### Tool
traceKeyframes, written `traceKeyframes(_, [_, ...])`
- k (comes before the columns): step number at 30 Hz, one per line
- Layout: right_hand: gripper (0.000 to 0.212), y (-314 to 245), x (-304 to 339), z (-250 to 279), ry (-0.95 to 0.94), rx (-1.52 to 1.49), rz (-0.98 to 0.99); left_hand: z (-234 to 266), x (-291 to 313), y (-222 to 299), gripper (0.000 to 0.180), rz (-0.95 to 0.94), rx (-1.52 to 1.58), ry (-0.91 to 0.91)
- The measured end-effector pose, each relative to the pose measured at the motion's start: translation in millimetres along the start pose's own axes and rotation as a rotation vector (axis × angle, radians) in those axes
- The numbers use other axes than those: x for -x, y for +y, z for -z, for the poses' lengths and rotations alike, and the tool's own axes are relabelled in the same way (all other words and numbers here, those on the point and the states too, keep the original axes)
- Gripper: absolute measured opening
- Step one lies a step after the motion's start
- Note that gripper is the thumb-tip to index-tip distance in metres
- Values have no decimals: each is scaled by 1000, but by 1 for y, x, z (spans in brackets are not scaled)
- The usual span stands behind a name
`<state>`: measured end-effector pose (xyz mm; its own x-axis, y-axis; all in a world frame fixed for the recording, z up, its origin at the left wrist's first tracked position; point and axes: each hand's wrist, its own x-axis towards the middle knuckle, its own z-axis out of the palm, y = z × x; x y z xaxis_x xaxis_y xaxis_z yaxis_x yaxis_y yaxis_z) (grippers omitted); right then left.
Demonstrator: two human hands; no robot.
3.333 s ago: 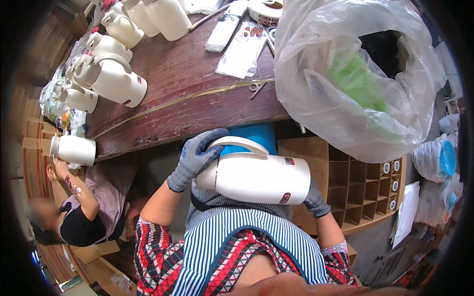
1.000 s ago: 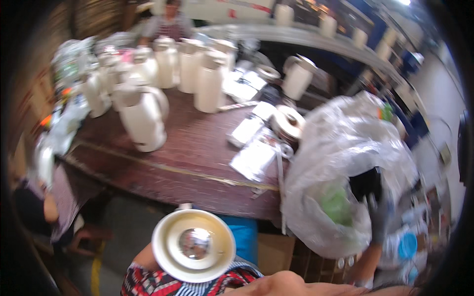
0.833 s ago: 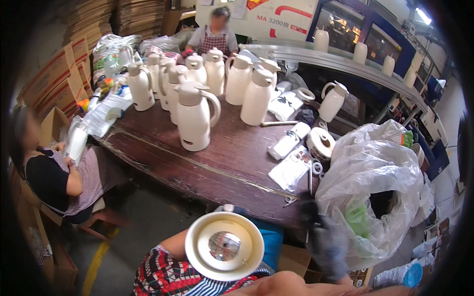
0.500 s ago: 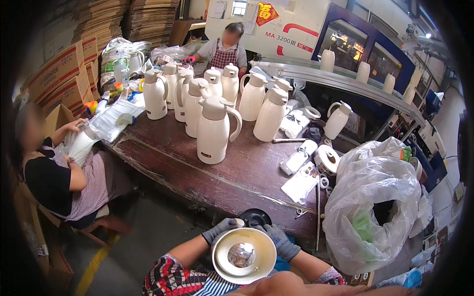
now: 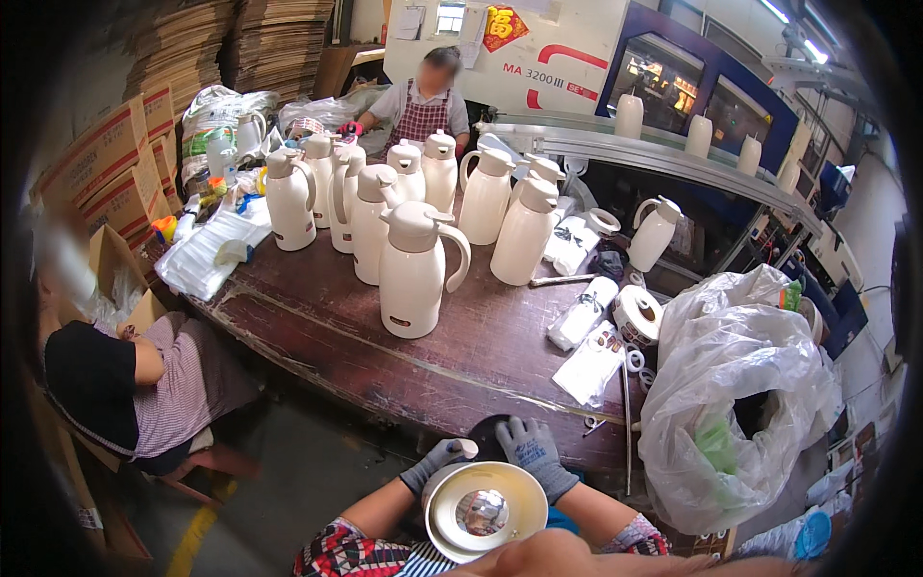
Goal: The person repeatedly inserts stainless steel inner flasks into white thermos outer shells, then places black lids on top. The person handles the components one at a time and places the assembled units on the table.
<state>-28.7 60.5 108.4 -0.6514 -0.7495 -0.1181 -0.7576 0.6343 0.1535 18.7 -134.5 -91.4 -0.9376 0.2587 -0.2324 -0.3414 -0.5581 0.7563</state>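
Observation:
In front of me, a cream jug body (image 5: 535,500) without a lid is tipped so its round mouth faces up. A shiny, mirror-like round surface (image 5: 482,513) shows inside it. My left hand (image 5: 433,465), in a grey glove, is closed at the jug's left side beside its handle (image 5: 465,449). My right hand (image 5: 536,455), also gloved, lies with its fingers stretched out over a black round part (image 5: 486,435) at the table edge. That hand covers some of the black part.
Several lidded cream jugs (image 5: 411,288) stand on the dark red table (image 5: 317,317). To the right are small packets (image 5: 588,363), a tape roll (image 5: 637,315), a thin rod (image 5: 627,423) and a large plastic bag (image 5: 673,442). Co-workers sit left (image 5: 96,385) and across (image 5: 423,101).
My right hand has moved from the jug's rim onto the black round part. The jug has shifted slightly right with my left hand. The left co-worker has leaned toward the box.

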Motion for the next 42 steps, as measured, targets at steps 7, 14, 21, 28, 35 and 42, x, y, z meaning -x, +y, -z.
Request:
traceKeyframes(7, [72,-28,4,-36,92,-102,-270,27,-19,-53,13,-180,-110,-10])
traceKeyframes(14, [74,-16,11,30,126,-132,-140,-6,4,-12,15,-25,271,-50])
traceKeyframes(21, [65,16,17,-14,80,-124,39,-22,-3,10,18,-135,-149,31])
traceKeyframes(28, [83,-27,-2,2,-32,-305,-505,-37,17,21,25,-171,-171,-38])
traceKeyframes(35, [58,27,18,1,218,10,281,-20,-6,16,26,-127,-95,-62])
traceKeyframes(42, [72,-30,-1,-17,-4,-324,-524,-32,1,12,24,-157,-47,-25])
